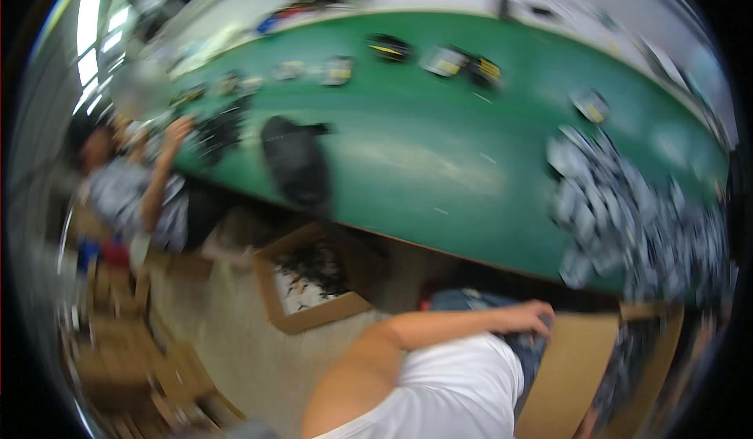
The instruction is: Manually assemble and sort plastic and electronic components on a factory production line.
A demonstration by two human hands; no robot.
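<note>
My left hand (pixel 527 318) rests over my jeans-clad leg (pixel 527 354), beside the upper edge of a cardboard box flap (pixel 571 364). Its fingers are loosely bent and hold nothing that I can see; motion blurs them. Right of the flap the cardboard box stands open, with dark grey contents (pixel 620 364) too smeared to name. My right hand does not show clearly; only a small skin-toned patch appears low by the box. Above the box, a large heap of grey, strap-like pieces (pixel 604 204) covers the right part of the green table (pixel 408 153).
On the table lie a black bag (pixel 296 163) and several small dark and pale bundles (pixel 447 61) along the far side. Another person (pixel 137 188) sits at the left. An open carton (pixel 314 313) with dark scraps stands on the floor; stacked cartons (pixel 118 345) fill the lower left.
</note>
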